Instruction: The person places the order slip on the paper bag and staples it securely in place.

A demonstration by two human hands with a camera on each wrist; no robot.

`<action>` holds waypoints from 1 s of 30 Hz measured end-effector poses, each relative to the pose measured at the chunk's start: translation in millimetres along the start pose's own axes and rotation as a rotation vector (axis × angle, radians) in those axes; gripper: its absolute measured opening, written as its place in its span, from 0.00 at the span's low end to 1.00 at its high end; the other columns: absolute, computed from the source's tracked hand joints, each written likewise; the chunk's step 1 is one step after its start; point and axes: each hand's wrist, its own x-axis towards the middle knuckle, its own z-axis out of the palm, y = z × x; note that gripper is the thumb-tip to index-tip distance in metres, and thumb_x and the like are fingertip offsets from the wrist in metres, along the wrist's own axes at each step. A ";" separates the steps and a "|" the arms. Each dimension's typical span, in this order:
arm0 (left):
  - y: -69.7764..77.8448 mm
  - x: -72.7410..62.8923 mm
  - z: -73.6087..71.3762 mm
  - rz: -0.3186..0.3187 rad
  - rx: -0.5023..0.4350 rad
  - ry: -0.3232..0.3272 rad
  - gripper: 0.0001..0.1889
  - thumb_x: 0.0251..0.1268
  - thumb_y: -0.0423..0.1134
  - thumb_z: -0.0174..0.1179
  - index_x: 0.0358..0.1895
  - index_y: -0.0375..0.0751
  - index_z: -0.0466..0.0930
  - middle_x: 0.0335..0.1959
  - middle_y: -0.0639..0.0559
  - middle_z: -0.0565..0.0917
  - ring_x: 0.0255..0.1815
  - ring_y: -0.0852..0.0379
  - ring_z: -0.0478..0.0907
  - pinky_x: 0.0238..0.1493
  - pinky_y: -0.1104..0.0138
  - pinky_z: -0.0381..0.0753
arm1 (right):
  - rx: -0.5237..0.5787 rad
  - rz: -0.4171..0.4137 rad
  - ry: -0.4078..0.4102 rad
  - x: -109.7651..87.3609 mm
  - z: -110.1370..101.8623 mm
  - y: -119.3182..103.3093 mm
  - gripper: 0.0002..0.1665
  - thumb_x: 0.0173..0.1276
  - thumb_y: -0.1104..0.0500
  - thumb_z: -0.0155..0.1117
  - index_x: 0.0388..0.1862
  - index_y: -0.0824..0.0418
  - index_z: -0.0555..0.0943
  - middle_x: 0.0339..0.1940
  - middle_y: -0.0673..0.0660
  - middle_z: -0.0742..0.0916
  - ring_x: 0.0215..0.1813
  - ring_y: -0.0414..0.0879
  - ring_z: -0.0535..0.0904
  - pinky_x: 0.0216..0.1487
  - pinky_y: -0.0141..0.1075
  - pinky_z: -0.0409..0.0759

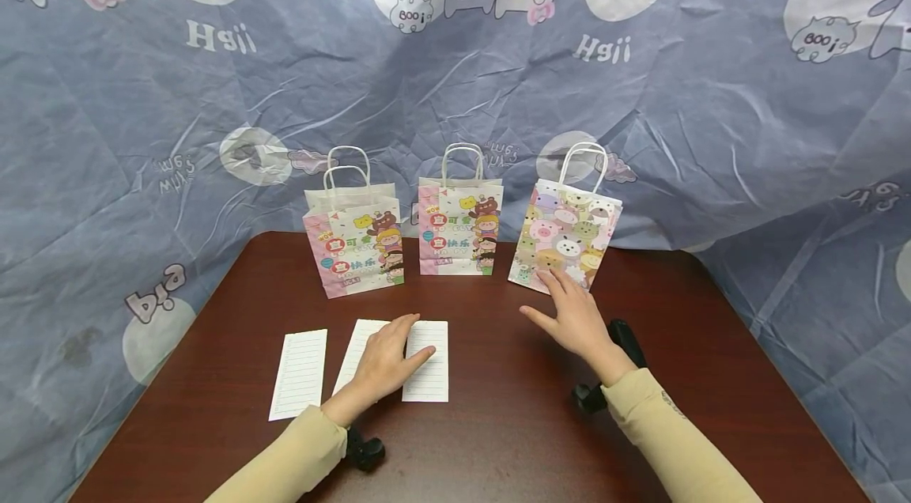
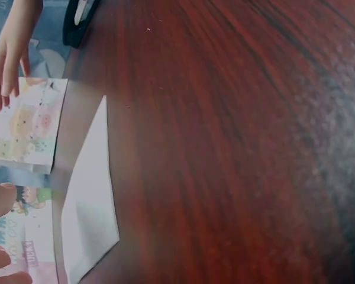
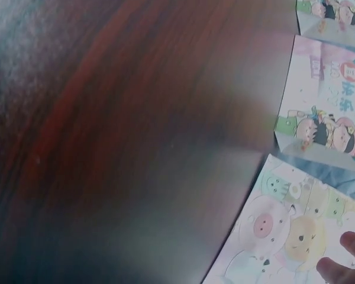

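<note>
- Head view. Your left grip (image 1: 384, 359), its thumb set apart from the fingers, lies over the middle card (image 1: 359, 338) and part of the right card (image 1: 429, 380); the left card (image 1: 297, 375) lies to one side on the surface (image 1: 512, 428). Your right grip (image 1: 578, 323) is spread before the animal-print bag (image 1: 565, 230), which leans to the right of the middle bag (image 1: 459, 228) and the left bag (image 1: 356, 242). The step in hand appears to be arranging cards and bags.
- Left wrist view. Your left thumb and fingers stand apart, pinching nothing visible; beyond them a pale sheet (image 2: 92, 192) lies on the surface, though you cannot tell which card it is.
- Right wrist view. Your right fingertips (image 3: 333, 271) overlap the animal-print bag, separated; contact is unclear. Any lift would call for closing a grip first.
</note>
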 end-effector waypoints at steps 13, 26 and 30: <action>-8.0 3.0 10.8 0.001 -0.029 0.082 0.27 0.55 0.45 0.66 0.56 0.34 0.74 0.53 0.43 0.78 0.56 0.45 0.72 0.56 0.52 0.69 | 0.092 0.090 0.177 7.0 -3.5 19.1 0.33 0.66 0.44 0.60 0.61 0.65 0.72 0.61 0.66 0.74 0.60 0.63 0.70 0.54 0.59 0.67; -9.4 7.4 17.5 -0.067 -0.051 0.103 0.24 0.50 0.42 0.69 0.52 0.36 0.77 0.50 0.43 0.79 0.53 0.44 0.74 0.54 0.52 0.70 | 0.129 0.232 0.270 11.4 -6.4 30.9 0.25 0.67 0.49 0.58 0.56 0.65 0.75 0.52 0.66 0.77 0.48 0.61 0.74 0.46 0.55 0.71; -10.5 8.5 19.6 -0.085 -0.053 0.101 0.25 0.49 0.42 0.70 0.51 0.37 0.77 0.50 0.44 0.79 0.53 0.45 0.74 0.53 0.53 0.71 | 0.144 0.249 0.356 15.1 -8.7 32.5 0.23 0.67 0.51 0.59 0.54 0.65 0.76 0.43 0.65 0.78 0.39 0.57 0.74 0.38 0.51 0.70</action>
